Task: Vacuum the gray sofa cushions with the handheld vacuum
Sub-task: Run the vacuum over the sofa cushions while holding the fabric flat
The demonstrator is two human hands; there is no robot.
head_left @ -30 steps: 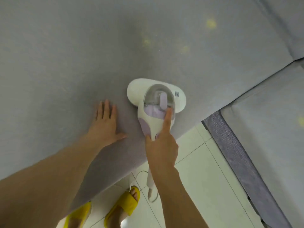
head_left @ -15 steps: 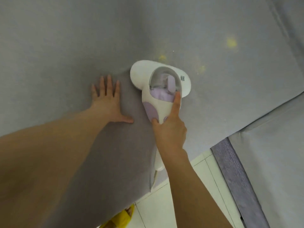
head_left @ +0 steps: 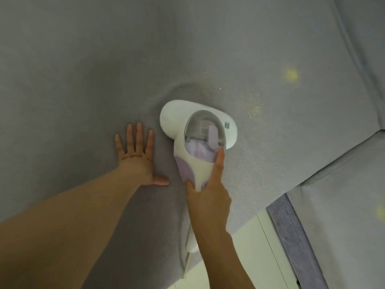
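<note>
A white and lilac handheld vacuum [head_left: 193, 130] rests head-down on the gray sofa cushion [head_left: 83, 80]. My right hand [head_left: 208, 197] grips its handle, index finger stretched along the clear dust cup. My left hand [head_left: 137, 155] lies flat on the cushion just left of the vacuum, fingers spread, holding nothing. Fine yellow crumbs [head_left: 255, 108] are scattered just ahead and right of the vacuum head. A yellow spot [head_left: 291, 75] sits farther right on the cushion.
A second gray cushion [head_left: 343, 215] lies at the lower right, with a dark gray sofa base strip [head_left: 289, 236] beside white floor tiles [head_left: 239, 257]. The vacuum's power cord [head_left: 186, 265] hangs over the cushion's front edge. A cushion seam runs along the upper right.
The vacuum and my right hand have pushed farther onto the cushion toward the yellow crumbs. My left hand slid forward with it. The yellow slippers have left the view.
</note>
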